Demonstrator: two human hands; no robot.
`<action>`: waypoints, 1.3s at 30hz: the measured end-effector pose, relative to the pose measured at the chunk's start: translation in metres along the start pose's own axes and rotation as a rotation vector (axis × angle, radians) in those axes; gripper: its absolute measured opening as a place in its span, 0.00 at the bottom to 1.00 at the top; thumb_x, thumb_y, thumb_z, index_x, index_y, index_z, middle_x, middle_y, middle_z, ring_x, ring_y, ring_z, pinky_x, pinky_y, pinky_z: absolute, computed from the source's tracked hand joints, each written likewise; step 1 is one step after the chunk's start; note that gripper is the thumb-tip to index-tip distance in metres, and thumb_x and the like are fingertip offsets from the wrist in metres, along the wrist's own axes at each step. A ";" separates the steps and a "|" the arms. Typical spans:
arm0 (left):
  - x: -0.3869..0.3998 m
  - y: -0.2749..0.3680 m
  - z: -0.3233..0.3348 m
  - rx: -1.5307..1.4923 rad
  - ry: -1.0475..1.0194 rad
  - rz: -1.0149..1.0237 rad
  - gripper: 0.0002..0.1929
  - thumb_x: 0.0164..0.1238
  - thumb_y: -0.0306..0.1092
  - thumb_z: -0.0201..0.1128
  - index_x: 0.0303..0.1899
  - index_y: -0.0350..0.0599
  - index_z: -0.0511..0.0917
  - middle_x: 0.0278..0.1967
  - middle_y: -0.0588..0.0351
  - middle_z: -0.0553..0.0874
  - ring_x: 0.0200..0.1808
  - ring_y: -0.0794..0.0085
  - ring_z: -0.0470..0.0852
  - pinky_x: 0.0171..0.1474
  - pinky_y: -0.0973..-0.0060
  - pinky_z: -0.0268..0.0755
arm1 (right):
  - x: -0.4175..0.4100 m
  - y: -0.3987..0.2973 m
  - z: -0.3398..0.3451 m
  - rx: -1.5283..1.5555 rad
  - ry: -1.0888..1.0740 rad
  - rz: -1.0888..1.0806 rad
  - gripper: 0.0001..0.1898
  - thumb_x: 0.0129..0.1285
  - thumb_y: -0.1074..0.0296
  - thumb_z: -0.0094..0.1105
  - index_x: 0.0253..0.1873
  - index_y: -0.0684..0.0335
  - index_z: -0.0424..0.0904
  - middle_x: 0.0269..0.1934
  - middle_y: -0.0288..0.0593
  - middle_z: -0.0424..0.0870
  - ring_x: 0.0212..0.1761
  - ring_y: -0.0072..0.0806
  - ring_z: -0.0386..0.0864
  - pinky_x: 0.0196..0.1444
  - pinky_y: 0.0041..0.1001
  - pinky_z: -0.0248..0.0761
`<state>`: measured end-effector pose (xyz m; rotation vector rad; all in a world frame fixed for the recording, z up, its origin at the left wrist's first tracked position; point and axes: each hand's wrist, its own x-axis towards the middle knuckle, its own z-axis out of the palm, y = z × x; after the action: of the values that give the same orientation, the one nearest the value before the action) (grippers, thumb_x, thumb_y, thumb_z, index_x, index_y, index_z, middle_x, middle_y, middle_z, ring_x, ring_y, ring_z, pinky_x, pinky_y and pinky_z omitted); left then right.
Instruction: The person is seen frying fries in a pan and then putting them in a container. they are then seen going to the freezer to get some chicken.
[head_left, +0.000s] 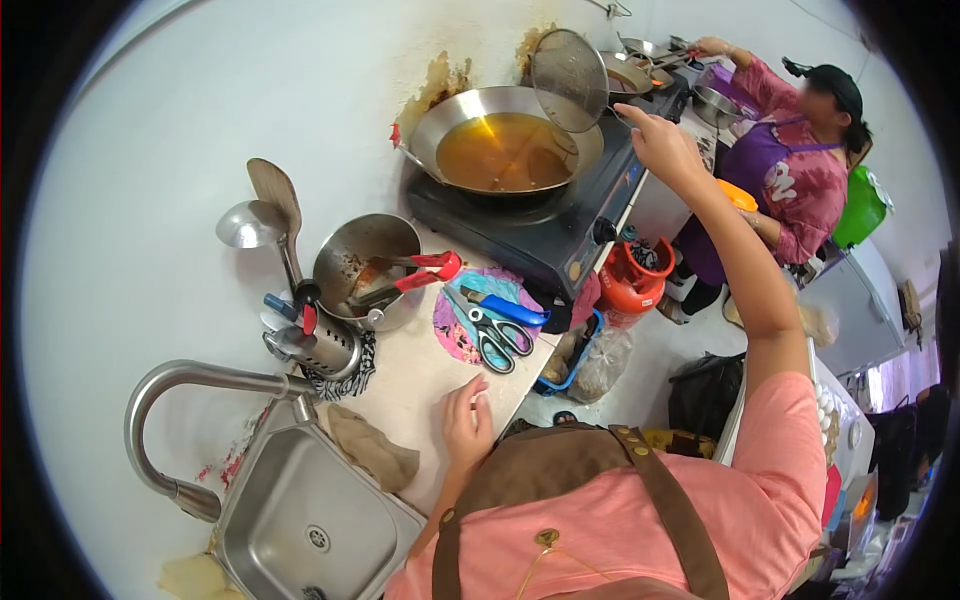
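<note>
My right hand (664, 146) grips the thin handle of a round wire-mesh strainer (570, 81). The strainer is tilted up over the right rim of a wide metal wok (469, 105). Amber-coloured oil (502, 154) lies in the wok, which sits on a black gas stove (525, 232). Holding nothing, my left hand (469, 420) rests on the pale tiled countertop (420, 375), fingers loosely apart. Just beyond it are black-and-grey scissors (495, 337) and a blue-handled knife (510, 307), both on a colourful cloth (454, 326).
A steel pot (367, 232) holds red-handled tongs (427, 271). Beside it stands a utensil holder (334, 345); a tan cloth (375, 450) lies by the steel sink (300, 517). A red gas cylinder (634, 289) is on the floor. Another person (795, 157) works at pans further right.
</note>
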<state>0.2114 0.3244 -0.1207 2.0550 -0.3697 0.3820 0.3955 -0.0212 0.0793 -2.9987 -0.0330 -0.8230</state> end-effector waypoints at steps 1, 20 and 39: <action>-0.006 -0.007 -0.006 0.000 0.007 -0.001 0.14 0.64 0.27 0.52 0.50 0.40 0.73 0.39 0.53 0.81 0.40 0.66 0.78 0.43 0.71 0.70 | 0.007 0.003 0.008 -0.056 -0.042 0.002 0.22 0.59 0.68 0.44 0.60 0.47 0.67 0.37 0.49 0.80 0.38 0.46 0.78 0.40 0.40 0.72; -0.065 -0.021 0.003 0.627 0.373 -0.132 0.16 0.61 0.29 0.53 0.51 0.35 0.72 0.44 0.46 0.75 0.56 0.47 0.66 0.60 0.56 0.57 | 0.029 -0.018 0.045 0.377 -0.466 -0.071 0.22 0.55 0.72 0.48 0.56 0.49 0.74 0.23 0.45 0.76 0.21 0.31 0.74 0.27 0.30 0.68; -0.069 -0.029 0.007 0.649 0.416 -0.201 0.17 0.57 0.25 0.55 0.50 0.37 0.72 0.48 0.48 0.75 0.59 0.49 0.65 0.60 0.58 0.57 | 0.047 -0.003 0.018 1.132 -0.591 0.268 0.23 0.59 0.71 0.49 0.61 0.53 0.69 0.18 0.29 0.65 0.11 0.11 0.55 0.11 0.13 0.48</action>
<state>0.1622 0.3398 -0.1751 2.5219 0.2503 0.8709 0.4453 -0.0171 0.0880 -1.9686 -0.0761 0.1472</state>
